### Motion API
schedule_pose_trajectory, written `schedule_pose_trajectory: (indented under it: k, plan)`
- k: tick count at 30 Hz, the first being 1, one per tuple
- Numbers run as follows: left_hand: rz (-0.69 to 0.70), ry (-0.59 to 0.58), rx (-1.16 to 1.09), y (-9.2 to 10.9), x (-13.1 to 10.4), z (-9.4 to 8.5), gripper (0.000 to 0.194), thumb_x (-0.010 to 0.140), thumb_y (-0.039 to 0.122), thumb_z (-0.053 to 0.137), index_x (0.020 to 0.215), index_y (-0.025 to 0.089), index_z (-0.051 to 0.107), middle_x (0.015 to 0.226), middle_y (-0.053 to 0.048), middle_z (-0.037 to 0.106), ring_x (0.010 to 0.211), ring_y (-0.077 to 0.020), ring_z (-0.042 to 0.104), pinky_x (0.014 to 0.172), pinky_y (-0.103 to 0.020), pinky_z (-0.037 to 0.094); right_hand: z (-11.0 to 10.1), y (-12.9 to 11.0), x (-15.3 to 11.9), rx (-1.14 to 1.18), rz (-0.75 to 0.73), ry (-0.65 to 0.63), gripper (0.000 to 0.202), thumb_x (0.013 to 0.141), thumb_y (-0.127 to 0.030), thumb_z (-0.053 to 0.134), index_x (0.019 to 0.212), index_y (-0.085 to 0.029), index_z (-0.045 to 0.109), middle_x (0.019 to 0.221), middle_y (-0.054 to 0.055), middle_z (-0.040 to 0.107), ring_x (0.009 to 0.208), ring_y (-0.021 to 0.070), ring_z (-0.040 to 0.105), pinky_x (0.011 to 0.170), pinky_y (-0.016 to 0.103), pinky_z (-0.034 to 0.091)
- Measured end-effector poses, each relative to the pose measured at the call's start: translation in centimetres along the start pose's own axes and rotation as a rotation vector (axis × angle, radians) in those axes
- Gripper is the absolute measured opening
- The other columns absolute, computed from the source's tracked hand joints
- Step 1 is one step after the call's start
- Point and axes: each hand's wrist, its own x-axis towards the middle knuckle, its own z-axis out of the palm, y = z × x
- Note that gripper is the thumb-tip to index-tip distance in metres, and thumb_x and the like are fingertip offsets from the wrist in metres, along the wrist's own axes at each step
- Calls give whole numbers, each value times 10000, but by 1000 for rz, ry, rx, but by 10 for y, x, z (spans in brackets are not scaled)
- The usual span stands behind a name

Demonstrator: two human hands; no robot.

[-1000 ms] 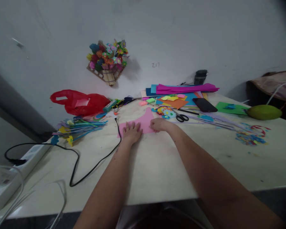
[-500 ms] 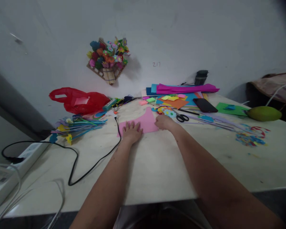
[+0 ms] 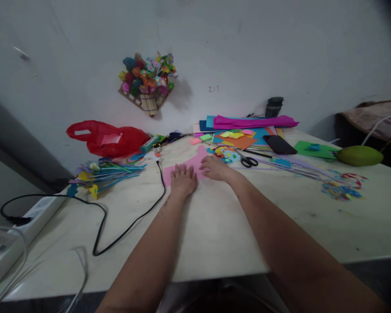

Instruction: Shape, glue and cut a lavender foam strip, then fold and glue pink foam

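We had our left hand [image 3: 183,180] palm down on the pink sheet [image 3: 200,155], its fingers a little spread, probably because a broad press held the sheet flat and stopped it sliding. Our right hand [image 3: 215,168] reached in at the sheet's right part, fingers bent and slightly apart; we could not tell whether they pinched the sheet or only rested on it. With one hand towards each side, we could likely steady it evenly

The pink sheet lay on the pale table [image 3: 221,226] straight in front of us, between the black cord [image 3: 164,184] on our left and the scissors [image 3: 249,162] on our right. The scissors lay with their black handles towards us, which would have made them easy to pick up. Just beside them lay the cut paper flowers [image 3: 230,155]. We had the stemmed flowers [image 3: 114,176] in a loose bundle to the left, perhaps to spare them from our arms, and the small scraps [image 3: 340,190] well off to the right, seemingly out of the way of the sheet
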Motion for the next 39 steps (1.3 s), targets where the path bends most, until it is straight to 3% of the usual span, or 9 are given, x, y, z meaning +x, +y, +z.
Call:
schedule_pose_trajectory:
  k: [4, 7, 10, 17, 26, 31, 39]
  plan:
    - [-4, 6, 2, 0, 0, 1, 556, 875, 448, 162, 1389, 263, 266, 1483, -39, 170, 1352, -304, -1, 1069, -517, 88, 10, -1, 1, -64, 60, 41, 461, 820, -367, 493, 1273, -281, 491, 1448, 23, 259, 1313, 272, 184, 1048, 417, 155]
    - [2, 15, -9, 0, 0, 1, 556, 876, 445, 163, 1389, 257, 266, 1482, -53, 170, 1349, -316, 5, 1064, -526, 96, 16, -6, 2, -66, 159, -25, 621, 831, -476, 432, 1394, -256, 291, 1495, 49, 84, 1348, 299, -22, 1051, 502, 37]
    - [0, 14, -15, 0, 1, 2, 558, 874, 453, 170, 1390, 264, 264, 1480, -54, 176, 1348, -322, 16, 1064, -526, 95, 22, -11, 3, -76, 204, -104, 650, 852, -508, 354, 1422, -233, 206, 1499, 55, 16, 1336, 298, -116, 1043, 514, -31]
    - [-10, 3, -24, -1, 2, 3, 559, 873, 466, 174, 1390, 274, 260, 1482, -40, 169, 1351, -307, 20, 1072, -515, 79, 26, -10, 1, -95, 286, -174, 601, 878, -445, 285, 1431, -254, 147, 1497, 36, -23, 1328, 283, -145, 1036, 511, -67]
    - [-2, -6, -39, -2, 1, 1, 575, 869, 472, 166, 1399, 261, 240, 1483, -46, 162, 1348, -317, 10, 1069, -519, 75, 22, 16, -2, -104, 284, -268, 578, 892, -422, 262, 1431, -289, 104, 1496, 14, -38, 1332, 256, -144, 1031, 525, -60]
    - [-10, -17, -31, -1, 1, 0, 570, 868, 468, 170, 1397, 268, 241, 1483, -39, 159, 1350, -308, 12, 1068, -519, 83, 22, 31, -4, -65, 305, -298, 580, 893, -411, 267, 1431, -298, 80, 1486, 16, -117, 1328, 261, -152, 1027, 535, -39]
    - [-15, -31, -25, -1, 2, -1, 571, 866, 472, 166, 1399, 279, 228, 1486, -35, 147, 1349, -310, 5, 1068, -519, 76, 22, 47, -9, -78, 299, -214, 590, 873, -410, 335, 1422, -317, 141, 1495, 15, -63, 1337, 282, -110, 1025, 553, -14]
